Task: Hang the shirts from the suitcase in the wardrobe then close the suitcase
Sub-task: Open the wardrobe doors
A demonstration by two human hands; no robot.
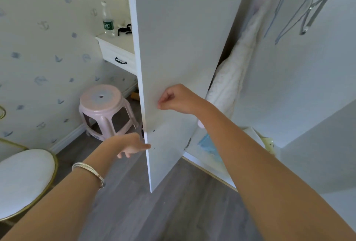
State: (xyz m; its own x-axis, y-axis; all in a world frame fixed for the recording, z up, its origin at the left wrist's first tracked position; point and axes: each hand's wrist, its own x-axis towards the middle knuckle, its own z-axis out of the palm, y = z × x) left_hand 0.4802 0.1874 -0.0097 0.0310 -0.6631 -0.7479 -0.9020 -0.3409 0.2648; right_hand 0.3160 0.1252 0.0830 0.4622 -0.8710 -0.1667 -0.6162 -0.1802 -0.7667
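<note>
A white wardrobe door [183, 48] stands partly open in front of me. My left hand [133, 145] reaches to the door's outer edge low down, its fingers touching or curling round that edge. My right hand [174, 99] is closed into a loose fist and rests with its knuckles against the door's inner face. Inside the wardrobe, empty wire hangers [308, 9] dangle at the upper right and a white rolled bundle [237, 63] leans in the gap. No suitcase or shirts are in view.
A pink plastic stool [105, 106] stands left of the door. Behind it is a white dresser [115, 52] with a water bottle [107, 21]. A white round chair [25, 179] sits at lower left. Blue and yellow items [210, 146] lie on the wardrobe floor.
</note>
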